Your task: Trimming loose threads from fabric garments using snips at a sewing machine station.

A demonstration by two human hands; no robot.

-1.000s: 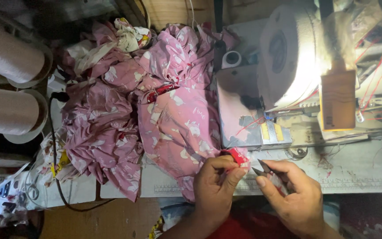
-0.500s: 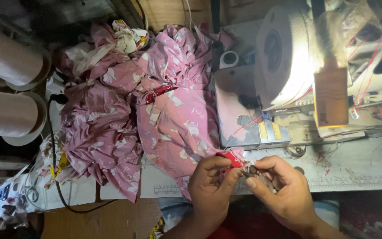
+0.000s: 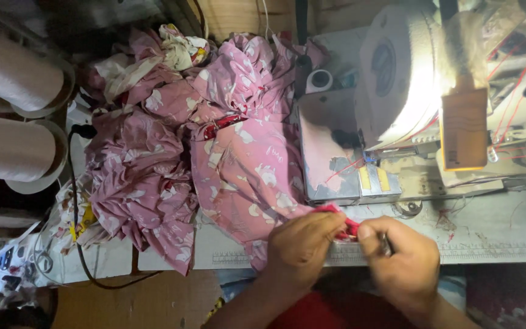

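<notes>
My left hand pinches a small red fabric piece at the front edge of the sewing table. My right hand is closed next to it, thumb touching the red piece, with a small dark metal tool partly hidden in its fingers. The red piece joins a pink flowered cloth that spreads away to the left. The two hands touch each other.
A white sewing machine stands at the back right, its lamp lit, red thread running across it. Pink flowered fabric is heaped at the left. Two large thread cones lie at the far left. Scissors and scraps sit at lower left.
Both hands have come closer together over the red piece, and the right hand's tool is now more hidden. The view has shifted slightly.
</notes>
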